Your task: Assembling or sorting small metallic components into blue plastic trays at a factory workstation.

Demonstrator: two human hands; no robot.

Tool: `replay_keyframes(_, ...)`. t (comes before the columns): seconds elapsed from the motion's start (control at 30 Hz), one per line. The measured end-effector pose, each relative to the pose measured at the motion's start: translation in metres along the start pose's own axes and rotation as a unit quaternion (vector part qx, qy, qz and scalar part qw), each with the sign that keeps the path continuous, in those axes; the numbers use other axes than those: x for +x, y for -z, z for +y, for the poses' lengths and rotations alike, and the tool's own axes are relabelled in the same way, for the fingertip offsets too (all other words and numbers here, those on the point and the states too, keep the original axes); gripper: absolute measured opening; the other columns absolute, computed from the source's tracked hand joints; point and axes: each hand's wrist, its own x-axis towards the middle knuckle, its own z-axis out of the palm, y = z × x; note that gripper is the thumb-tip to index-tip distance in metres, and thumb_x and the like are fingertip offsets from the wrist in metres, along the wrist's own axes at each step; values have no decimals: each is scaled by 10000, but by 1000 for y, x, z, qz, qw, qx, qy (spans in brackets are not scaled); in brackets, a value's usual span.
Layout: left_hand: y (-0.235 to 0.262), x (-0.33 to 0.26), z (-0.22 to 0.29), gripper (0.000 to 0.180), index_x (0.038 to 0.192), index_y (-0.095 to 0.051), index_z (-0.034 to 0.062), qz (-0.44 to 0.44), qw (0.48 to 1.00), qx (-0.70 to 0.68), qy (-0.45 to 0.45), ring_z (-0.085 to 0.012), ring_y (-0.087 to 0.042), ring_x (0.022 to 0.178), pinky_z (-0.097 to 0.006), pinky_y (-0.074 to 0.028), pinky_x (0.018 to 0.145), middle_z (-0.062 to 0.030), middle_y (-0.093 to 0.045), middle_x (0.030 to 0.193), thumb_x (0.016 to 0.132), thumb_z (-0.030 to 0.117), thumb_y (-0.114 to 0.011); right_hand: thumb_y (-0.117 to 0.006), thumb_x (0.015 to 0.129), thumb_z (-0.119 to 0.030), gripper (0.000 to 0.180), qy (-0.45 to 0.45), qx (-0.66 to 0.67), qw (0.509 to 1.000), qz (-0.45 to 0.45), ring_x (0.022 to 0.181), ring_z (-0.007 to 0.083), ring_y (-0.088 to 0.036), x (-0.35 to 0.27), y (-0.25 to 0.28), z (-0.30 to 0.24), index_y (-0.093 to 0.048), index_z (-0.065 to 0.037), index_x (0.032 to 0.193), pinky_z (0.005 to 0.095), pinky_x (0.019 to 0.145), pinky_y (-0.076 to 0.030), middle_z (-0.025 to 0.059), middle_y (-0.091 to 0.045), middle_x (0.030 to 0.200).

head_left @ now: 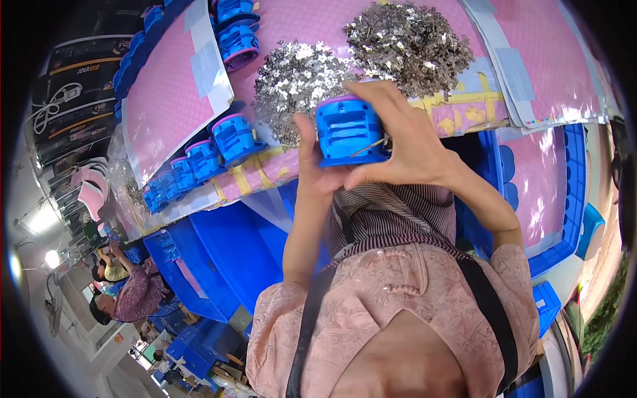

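- Head view shows both your hands meeting at the centre of the frame around one round blue plastic housing with a purple rim [350,131].
- Your right hand [398,149] is curled closed over its top and right side, thumb beneath, so its ribbed face is turned toward you.
- Your left hand [310,156] props the housing's left edge with its thumb raised; how far its other fingers close I cannot tell.
- A thin pale metal strip [369,146] lies slanted across the housing's face, by your right fingertips.
- Two heaps of small shiny metal clips [358,56] lie just above your hands on the pink-covered desk [166,99], within easy reach.
- A row of matching blue housings [199,162] lines the desk's edge, left of centre.
- Blue plastic crates [225,252] sit below the desk.
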Motion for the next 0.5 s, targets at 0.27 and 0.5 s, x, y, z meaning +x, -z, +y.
replay_keyframes(0.27,30,-1,6,1086,1479,-236,-29,-177,981,-67,-44,-400,-616,1104,-342,-598,643,-317,-480,1342,778,686,-657,-711,840,-192,155,-61,-256,961,88,713,197,-654,30,-22,74,-699,-129,981,320,594,-496,25,-624,948)
replay_keyframes(0.5,26,-8,17,1080,1461,-281,-30,-149,986,6,-79,-444,-574,1173,-295,-573,576,-281,-515,1319,770,721,-635,-697,854,-227,117,-62,-319,941,94,692,237,-660,37,-27,69,-685,-143,936,353,589,-510,6,-619,896)
